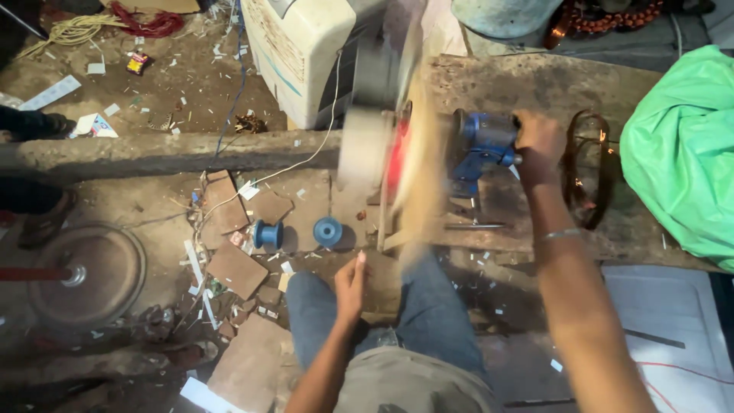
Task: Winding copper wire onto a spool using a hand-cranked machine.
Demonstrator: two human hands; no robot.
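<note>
Blue spools on the floor: two, one just beside the other.
Hands in view: two, left hand and right hand.
Blue winding machines: one.
Green plastic bags: one.
Copper wire coils: one.
Round metal discs: one.
Cream cooler cabinets: one.

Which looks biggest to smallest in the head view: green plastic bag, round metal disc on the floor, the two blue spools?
1. green plastic bag, partly cut off by the frame
2. round metal disc
3. The two blue spools look alike; not ranked.
</note>
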